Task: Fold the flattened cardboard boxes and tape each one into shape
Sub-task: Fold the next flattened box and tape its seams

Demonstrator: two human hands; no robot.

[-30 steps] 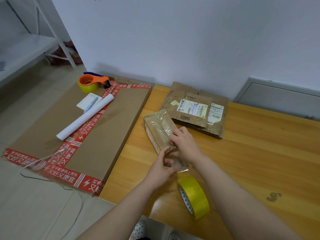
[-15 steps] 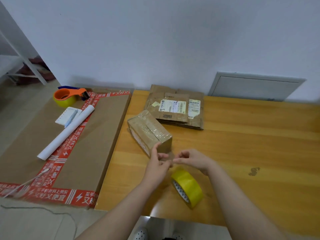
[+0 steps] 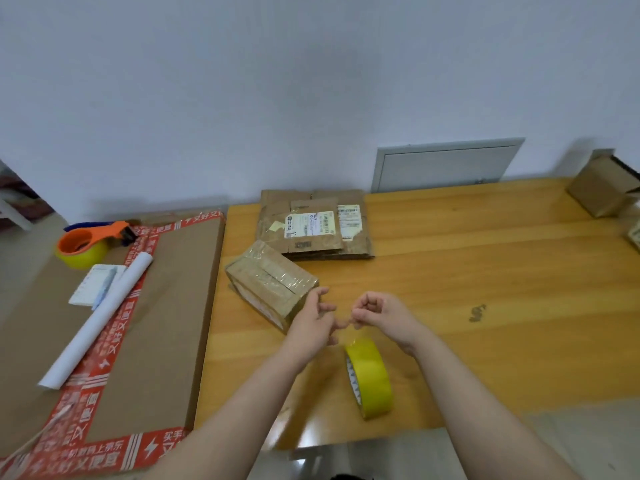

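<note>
One taped cardboard box (image 3: 272,284) lies on the wooden surface (image 3: 485,271) just left of and beyond the left hand (image 3: 313,323). Its long axis runs from far-left to near-right, and its near end points at that hand. Whether they touch I cannot tell.

The left hand's fingers are loosely spread. The right hand (image 3: 381,313) is curled with its fingertips bunched against the thumb; whether they pinch anything I cannot tell. The two hands' fingertips meet.

A yellow tape roll (image 3: 369,379) stands on edge just nearer than the hands, and a stack of flattened boxes (image 3: 315,223) with shipping labels lies beyond them by the white wall (image 3: 311,81). Well left of the hands, a large flat carton (image 3: 173,306) edged in red printed tape carries an orange tape dispenser (image 3: 90,240) and a white paper roll (image 3: 100,320).

The box is brown and glossy with clear tape, with a seam along its top.
</note>
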